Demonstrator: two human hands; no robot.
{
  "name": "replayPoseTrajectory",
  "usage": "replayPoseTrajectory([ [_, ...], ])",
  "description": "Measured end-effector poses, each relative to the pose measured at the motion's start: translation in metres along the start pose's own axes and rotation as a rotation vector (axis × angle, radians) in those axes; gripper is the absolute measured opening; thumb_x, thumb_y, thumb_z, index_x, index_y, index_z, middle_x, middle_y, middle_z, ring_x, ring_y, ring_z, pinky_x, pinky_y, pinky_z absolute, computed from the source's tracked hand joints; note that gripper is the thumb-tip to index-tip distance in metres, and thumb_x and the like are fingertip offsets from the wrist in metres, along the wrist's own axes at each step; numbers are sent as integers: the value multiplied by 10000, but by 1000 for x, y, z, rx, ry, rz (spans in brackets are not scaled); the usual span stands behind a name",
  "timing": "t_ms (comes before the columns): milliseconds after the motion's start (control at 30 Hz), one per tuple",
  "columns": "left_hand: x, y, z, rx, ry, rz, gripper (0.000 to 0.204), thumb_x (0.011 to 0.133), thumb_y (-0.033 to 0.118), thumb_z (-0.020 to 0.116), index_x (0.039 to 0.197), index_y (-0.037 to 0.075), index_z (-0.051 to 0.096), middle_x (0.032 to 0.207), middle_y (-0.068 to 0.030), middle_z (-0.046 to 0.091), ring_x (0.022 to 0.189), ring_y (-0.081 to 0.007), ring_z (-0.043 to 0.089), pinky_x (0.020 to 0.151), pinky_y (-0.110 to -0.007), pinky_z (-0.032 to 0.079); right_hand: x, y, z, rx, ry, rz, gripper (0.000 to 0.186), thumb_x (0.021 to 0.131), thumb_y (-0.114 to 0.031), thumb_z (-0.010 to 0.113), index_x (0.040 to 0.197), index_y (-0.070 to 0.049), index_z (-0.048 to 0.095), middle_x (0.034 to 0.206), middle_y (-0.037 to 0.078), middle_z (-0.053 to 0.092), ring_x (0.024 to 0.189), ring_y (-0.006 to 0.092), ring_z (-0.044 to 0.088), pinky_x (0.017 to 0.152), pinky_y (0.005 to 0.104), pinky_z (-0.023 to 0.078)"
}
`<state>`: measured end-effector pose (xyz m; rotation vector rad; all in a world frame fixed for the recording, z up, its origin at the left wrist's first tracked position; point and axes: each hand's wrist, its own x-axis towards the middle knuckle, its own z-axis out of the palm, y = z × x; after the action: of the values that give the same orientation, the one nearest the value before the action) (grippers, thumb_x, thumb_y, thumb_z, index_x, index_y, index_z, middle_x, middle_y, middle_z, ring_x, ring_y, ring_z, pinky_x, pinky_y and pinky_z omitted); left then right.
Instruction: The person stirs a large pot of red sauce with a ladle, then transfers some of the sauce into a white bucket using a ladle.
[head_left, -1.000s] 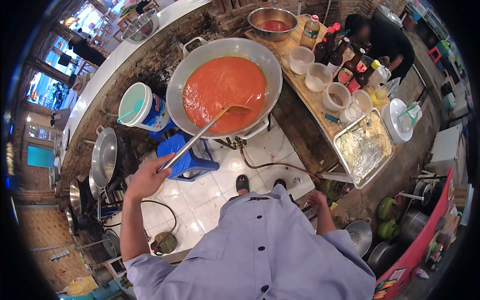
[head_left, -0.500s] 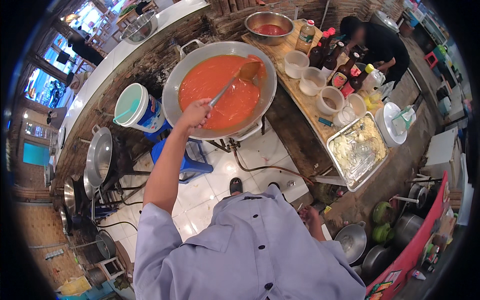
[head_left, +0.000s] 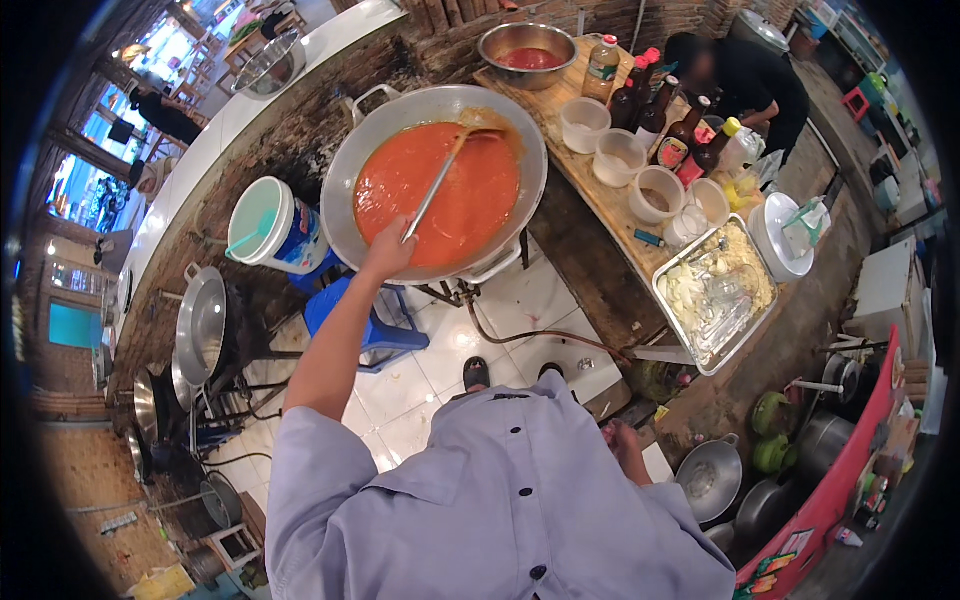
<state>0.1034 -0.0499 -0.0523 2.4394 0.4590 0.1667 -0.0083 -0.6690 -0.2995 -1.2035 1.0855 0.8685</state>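
A wide metal wok point(head_left: 336, 190) on a burner stand holds thick orange-red sauce point(head_left: 425, 200). My left hand point(head_left: 390, 250) is closed around the handle of a long metal wok spatula point(head_left: 437, 187), over the near left part of the wok. The spatula's head lies at the far side of the sauce, coated and partly hidden. My right hand point(head_left: 625, 447) hangs low beside my right hip, fingers curled; what it holds, if anything, cannot be made out.
On the right, a wooden table point(head_left: 570, 90) carries a steel bowl point(head_left: 527, 58) of red sauce, plastic tubs point(head_left: 620, 157), bottles point(head_left: 683, 135) and a metal tray point(head_left: 712, 300) of pale chopped food. A white bucket point(head_left: 275, 225) rests left of the wok, near a blue stool point(head_left: 370, 325). A person point(head_left: 755, 85) bends beyond the table.
My left hand has moved slightly left and down with the spatula. The spatula's head has turned and shifted left along the wok's far side. My right hand stays low by my hip.
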Motion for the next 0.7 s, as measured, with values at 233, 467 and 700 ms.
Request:
replayPoseTrajectory([
  [233, -81, 38, -108, 239, -250, 24, 455, 849, 130, 537, 1301, 139, 478, 1111, -180, 608, 1046, -371, 562, 896, -429, 443, 24, -37, 17, -127, -41, 26, 166, 887, -217, 513, 920, -54, 525, 714, 74, 542, 607, 230, 563, 552, 378, 471],
  [467, -158, 111, -221, 453, -287, -169, 420, 791, 103, 586, 1209, 146, 580, 979, -149, 657, 907, -364, 611, 813, -421, 479, 17, -76, 42, -89, -108, -91, 115, 869, -188, 500, 772, -128, 517, 658, 26, 478, 599, 204, 489, 566, 345, 419],
  [700, -184, 87, -226, 337, -234, -201, 377, 761, 112, 625, 1137, 124, 625, 1017, -144, 653, 929, -353, 613, 825, -421, 484, 54, -42, 2, -31, -163, 3, 196, 855, -221, 556, 948, -48, 545, 806, 100, 552, 632, 256, 556, 565, 419, 475],
])
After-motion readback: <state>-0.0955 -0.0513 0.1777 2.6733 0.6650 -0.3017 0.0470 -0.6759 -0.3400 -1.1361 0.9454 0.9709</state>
